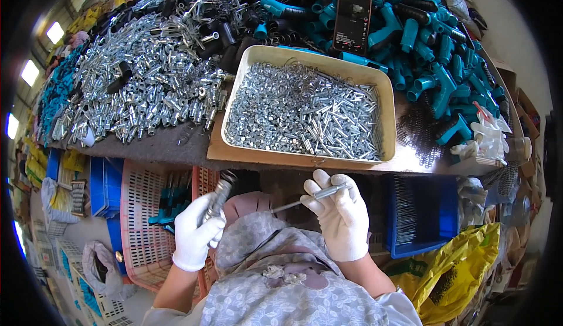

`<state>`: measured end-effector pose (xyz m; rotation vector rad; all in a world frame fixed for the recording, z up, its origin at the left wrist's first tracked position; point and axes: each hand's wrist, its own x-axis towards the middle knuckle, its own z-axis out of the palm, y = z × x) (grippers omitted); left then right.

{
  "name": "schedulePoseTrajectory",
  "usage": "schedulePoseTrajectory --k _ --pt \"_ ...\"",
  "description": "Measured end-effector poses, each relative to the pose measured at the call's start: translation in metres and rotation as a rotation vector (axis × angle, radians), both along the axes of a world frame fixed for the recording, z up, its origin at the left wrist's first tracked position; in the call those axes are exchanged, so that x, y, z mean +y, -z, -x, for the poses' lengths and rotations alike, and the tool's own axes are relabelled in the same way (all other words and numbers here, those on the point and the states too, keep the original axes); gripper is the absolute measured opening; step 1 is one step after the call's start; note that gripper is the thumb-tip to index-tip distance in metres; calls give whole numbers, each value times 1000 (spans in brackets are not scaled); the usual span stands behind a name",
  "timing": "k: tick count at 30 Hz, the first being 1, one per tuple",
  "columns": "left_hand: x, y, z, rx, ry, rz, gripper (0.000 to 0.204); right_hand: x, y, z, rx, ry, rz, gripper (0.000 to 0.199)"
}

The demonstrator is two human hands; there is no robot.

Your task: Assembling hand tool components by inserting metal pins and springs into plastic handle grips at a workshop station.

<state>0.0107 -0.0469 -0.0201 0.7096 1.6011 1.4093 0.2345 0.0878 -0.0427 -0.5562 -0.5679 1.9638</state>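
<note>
My left hand, in a white glove, is closed around a short metal cylinder whose upper end looks dark and ringed. To its right, my right hand, also gloved, pinches a slim metal rod; the rod's thicker end lies between the fingers and its thin shaft points left, towards the left hand. The two parts are apart. Both hands are over my lap, just below the table edge. Beyond them stands a cream tray holding small metal plugs, pins and a few springs.
Metal cylinders are heaped at the left of the table, teal tool housings at the right. A phone leans among the housings. Below are a pink crate, a blue bin and a yellow bag. White gloves lie far right.
</note>
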Motion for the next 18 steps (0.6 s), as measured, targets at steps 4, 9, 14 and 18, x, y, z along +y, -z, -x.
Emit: schedulePoseTrajectory --k 4,9,14,18 --pt "13 -9 -21 -149 -42 -59 54 -9 4 2 89 -87 -38 24" --pt "24 -22 -42 -60 93 -35 53 -14 -2 2 112 -146 -65 25" --pt "26 -12 -39 156 197 -40 55 -14 2 0 168 -181 -109 26" --pt "24 -14 -39 134 213 -27 56 -16 3 0 184 -187 -150 27"
